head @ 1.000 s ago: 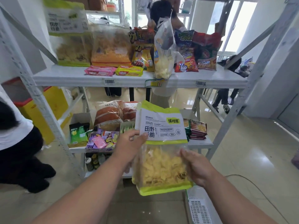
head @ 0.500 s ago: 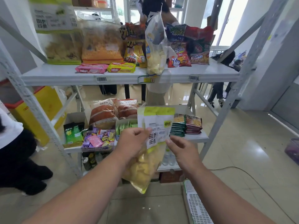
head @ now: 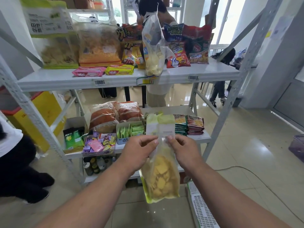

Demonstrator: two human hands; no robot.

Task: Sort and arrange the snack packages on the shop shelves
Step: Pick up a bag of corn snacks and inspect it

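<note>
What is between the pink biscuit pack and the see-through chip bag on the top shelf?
In the head view, a yellow biscuit pack lies flat between the pink pack and the clear chip bag, close beside the pink one.

Bright daylight from rear windows; edges distorted, slightly blurred.

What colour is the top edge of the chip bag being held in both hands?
Light yellow-green, above a white label; the chip bag shows best in the head view, the only one.
</note>
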